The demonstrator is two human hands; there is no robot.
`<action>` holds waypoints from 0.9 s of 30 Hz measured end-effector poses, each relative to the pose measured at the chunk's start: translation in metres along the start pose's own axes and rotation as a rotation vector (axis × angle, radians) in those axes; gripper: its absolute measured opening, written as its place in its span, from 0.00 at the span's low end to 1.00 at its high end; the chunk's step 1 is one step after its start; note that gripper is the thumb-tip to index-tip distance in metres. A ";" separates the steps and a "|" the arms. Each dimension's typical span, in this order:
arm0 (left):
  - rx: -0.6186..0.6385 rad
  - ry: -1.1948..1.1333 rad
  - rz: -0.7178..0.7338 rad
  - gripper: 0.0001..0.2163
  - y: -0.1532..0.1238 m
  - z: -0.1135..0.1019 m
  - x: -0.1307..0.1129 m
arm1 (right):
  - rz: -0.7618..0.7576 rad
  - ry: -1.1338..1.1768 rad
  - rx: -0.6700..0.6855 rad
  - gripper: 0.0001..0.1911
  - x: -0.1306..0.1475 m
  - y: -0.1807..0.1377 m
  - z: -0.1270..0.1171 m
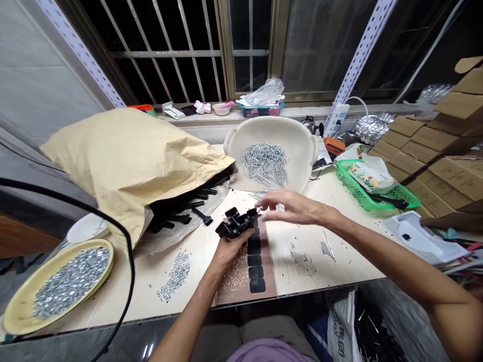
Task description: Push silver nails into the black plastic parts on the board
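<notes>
My left hand (231,249) is closed around a bunch of black plastic parts (234,224) above the middle of the table. My right hand (289,206) comes in from the right, its thumb and fingertips pinched at the bunch's right end. A small shiny bit shows at those fingertips, too small to name. Below the hands lies a brown board (237,296) with a row of black rounded square pads (255,260). Loose metal screws (258,196) lie just behind the right hand. A scatter of small metal nuts or washers (175,276) lies left of the board.
Behind the hands, a white basin (298,173) holds many long screws. At left, a paper sack (132,166) spills black plastic parts, near a yellow basin (107,266) of small metal pieces. A green basket (409,201) and cardboard boxes (449,181) stand at right. A black cable (128,241) crosses the left.
</notes>
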State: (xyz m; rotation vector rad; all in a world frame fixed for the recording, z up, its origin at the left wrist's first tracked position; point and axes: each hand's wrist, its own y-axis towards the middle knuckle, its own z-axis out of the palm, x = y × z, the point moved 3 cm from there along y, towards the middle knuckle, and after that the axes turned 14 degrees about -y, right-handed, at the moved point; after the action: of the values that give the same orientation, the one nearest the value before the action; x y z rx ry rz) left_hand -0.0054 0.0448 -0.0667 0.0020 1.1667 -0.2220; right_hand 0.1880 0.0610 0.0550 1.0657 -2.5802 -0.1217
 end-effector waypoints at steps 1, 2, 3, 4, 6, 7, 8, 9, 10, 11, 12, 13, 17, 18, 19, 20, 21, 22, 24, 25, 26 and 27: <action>-0.003 -0.061 -0.036 0.14 -0.001 0.002 0.001 | 0.083 0.012 -0.003 0.16 -0.011 -0.001 0.004; -0.005 -0.119 -0.063 0.14 -0.003 0.004 0.001 | 0.210 -0.027 0.007 0.16 -0.023 -0.004 0.011; -0.012 -0.167 -0.077 0.13 -0.005 0.005 0.000 | 0.349 -0.100 0.030 0.16 -0.036 -0.008 0.022; -0.022 -0.199 -0.081 0.14 -0.007 0.005 -0.001 | 0.498 -0.196 0.091 0.15 -0.048 -0.012 0.035; -0.037 -0.232 -0.092 0.14 -0.011 0.005 -0.002 | 0.715 -0.329 0.184 0.11 -0.064 -0.022 0.066; -0.041 -0.240 -0.099 0.14 -0.012 0.004 -0.002 | 0.761 -0.354 0.198 0.09 -0.068 -0.025 0.080; -0.050 -0.242 -0.102 0.14 -0.013 0.003 -0.002 | 0.787 -0.364 0.200 0.08 -0.069 -0.028 0.093; -0.058 -0.235 -0.098 0.14 -0.013 0.001 -0.002 | 0.794 -0.361 0.191 0.08 -0.070 -0.030 0.104; -0.066 -0.217 -0.085 0.14 -0.013 0.000 -0.003 | 0.801 -0.356 0.181 0.07 -0.070 -0.031 0.111; -0.070 -0.185 -0.066 0.15 -0.013 -0.002 -0.003 | 0.802 -0.346 0.169 0.08 -0.069 -0.032 0.115; -0.063 -0.145 -0.044 0.15 -0.012 -0.004 -0.004 | 0.796 -0.330 0.157 0.08 -0.069 -0.032 0.115; -0.045 -0.109 -0.029 0.16 -0.012 -0.004 -0.004 | 0.789 -0.320 0.150 0.08 -0.068 -0.031 0.112; -0.014 -0.077 -0.044 0.19 -0.008 -0.003 -0.001 | 0.644 -0.019 -0.240 0.11 -0.049 -0.020 0.066; -0.018 -0.077 -0.050 0.19 -0.007 -0.002 0.000 | 0.571 0.134 -0.423 0.16 -0.040 -0.017 0.051; -0.015 -0.070 -0.055 0.19 -0.006 0.000 0.002 | 0.495 0.280 -0.574 0.21 -0.029 -0.013 0.037; -0.004 -0.056 -0.056 0.18 -0.005 0.002 0.003 | 0.429 0.402 -0.666 0.24 -0.018 -0.009 0.027; 0.010 -0.036 -0.056 0.18 -0.004 0.004 0.003 | 0.383 0.481 -0.708 0.24 -0.007 -0.006 0.020; 0.022 -0.016 -0.055 0.17 -0.003 0.006 0.004 | 0.352 0.528 -0.718 0.22 0.002 -0.002 0.017; 0.037 0.016 -0.056 0.17 -0.001 0.009 0.004 | 0.333 0.539 -0.697 0.18 0.016 0.003 0.018; 0.044 0.020 -0.056 0.17 -0.001 0.010 0.003 | 0.335 0.518 -0.682 0.17 0.020 0.004 0.022; 0.047 0.017 -0.053 0.18 0.000 0.011 0.003 | 0.337 0.488 -0.669 0.17 0.023 0.004 0.026; 0.049 0.009 -0.050 0.18 0.001 0.013 0.002 | 0.340 0.457 -0.658 0.16 0.024 0.004 0.030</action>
State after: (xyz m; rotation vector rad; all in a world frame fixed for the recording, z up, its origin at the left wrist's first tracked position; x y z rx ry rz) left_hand 0.0069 0.0440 -0.0635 0.0172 1.1704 -0.2949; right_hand 0.1592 0.0459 0.0342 0.3538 -2.0322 -0.5293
